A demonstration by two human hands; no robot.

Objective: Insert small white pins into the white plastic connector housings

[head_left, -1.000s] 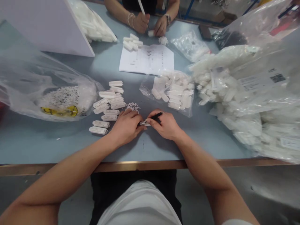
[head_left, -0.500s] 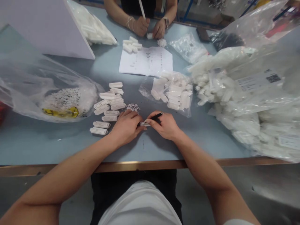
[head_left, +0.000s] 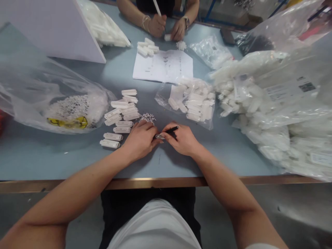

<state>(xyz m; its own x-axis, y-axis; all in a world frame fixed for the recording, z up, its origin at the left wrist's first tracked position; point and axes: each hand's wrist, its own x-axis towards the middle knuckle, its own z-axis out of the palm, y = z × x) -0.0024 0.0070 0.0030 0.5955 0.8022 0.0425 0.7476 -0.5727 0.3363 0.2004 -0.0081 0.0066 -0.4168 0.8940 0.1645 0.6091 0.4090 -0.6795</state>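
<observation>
The person's left hand (head_left: 140, 141) is curled over, fingertips pinching one end of a white plastic strip (head_left: 160, 136), which is lying nearly flat just above the table near the middle. The right hand (head_left: 183, 139) is also mostly closed, gripping a black pen (head_left: 172, 129) with its tip down at the strip, and its fingers are touching or almost touching the strip's other end. Marks are showing on the strip, too small to read.

Just left of the hands, more printed white strips (head_left: 121, 119) are lying in loose rows on the blue-gray table (head_left: 52, 162), with a little pile of tiny white pieces (head_left: 147, 118) beside them. A clear bag of white parts (head_left: 52, 103) is sitting further left. To the right, a small clear bag of strips (head_left: 190, 102) is lying near the right hand, and a big labeled bag of white parts (head_left: 275, 114) is spilling over the right side. A printed sheet (head_left: 163, 65) is lying further out. At the far side, a co-worker's hands (head_left: 167, 29) are working on a white piece, the left-hand one of them holding a white pen (head_left: 157, 7).
</observation>
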